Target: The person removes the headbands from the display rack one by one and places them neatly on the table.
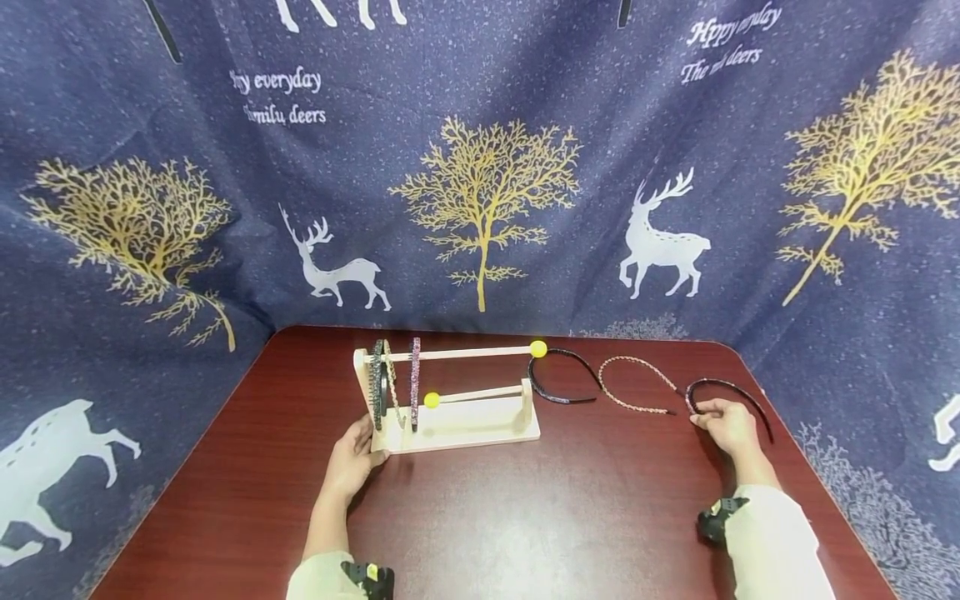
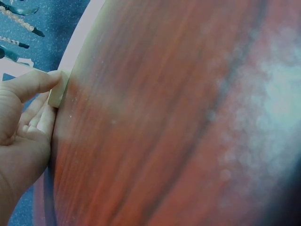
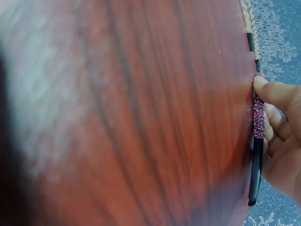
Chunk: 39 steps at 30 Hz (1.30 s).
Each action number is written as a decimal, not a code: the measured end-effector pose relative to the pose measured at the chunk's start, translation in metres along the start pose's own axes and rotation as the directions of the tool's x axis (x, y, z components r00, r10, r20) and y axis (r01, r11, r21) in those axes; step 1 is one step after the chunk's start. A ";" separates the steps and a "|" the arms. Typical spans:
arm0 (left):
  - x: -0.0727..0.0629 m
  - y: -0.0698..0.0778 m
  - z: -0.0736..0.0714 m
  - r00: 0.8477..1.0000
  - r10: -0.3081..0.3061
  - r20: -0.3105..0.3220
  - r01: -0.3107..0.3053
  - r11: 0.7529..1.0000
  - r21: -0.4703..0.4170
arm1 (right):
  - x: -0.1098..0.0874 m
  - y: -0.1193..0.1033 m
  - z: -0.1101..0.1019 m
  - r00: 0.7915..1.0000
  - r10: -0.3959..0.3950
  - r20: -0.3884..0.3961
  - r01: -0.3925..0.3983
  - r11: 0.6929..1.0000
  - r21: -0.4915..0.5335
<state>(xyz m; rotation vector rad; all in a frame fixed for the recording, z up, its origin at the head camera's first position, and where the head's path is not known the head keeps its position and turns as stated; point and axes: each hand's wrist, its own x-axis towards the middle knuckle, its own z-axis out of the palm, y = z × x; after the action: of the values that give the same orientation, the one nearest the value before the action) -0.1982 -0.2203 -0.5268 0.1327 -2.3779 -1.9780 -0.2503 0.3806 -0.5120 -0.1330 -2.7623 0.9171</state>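
The left hand (image 1: 351,458) and right hand (image 1: 726,425) are gripping things at a glossy red-brown wood-grain bench (image 1: 585,500) below navy deer-print fabric (image 1: 525,75).
The left is holding the end of a pale wooden rack (image 1: 457,429) with 2 yellow-tipped bars; the right is pinching a pink-beaded black headband (image 3: 258,117) near the right edge, bench surface stretching between.

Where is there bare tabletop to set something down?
Bare: table in front of the rack, between left hand and right hand; also from left hand to the table's left edge. Crowded: the rack's left end, with hung headbands; and right of the rack, among loose headbands.
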 end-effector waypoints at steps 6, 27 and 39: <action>0.000 0.001 0.000 1.000 -0.002 0.009 0.002 1.000 0.001 | 0.003 -0.005 0.002 0.999 0.046 -0.008 -0.046 0.999 0.007; -0.001 0.004 0.000 1.000 0.003 -0.001 -0.003 1.000 0.007 | -0.025 -0.058 -0.013 0.996 -0.085 -0.012 0.086 0.994 0.075; 0.001 0.003 -0.001 1.000 0.001 0.014 -0.001 1.000 0.017 | -0.043 -0.104 -0.011 0.995 -0.103 -0.006 0.098 0.926 0.366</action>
<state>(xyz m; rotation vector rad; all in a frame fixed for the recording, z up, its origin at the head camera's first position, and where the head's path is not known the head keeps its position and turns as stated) -0.1997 -0.2208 -0.5240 0.1190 -2.4033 -1.9652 -0.2079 0.2969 -0.4485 0.0780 -2.5253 1.3843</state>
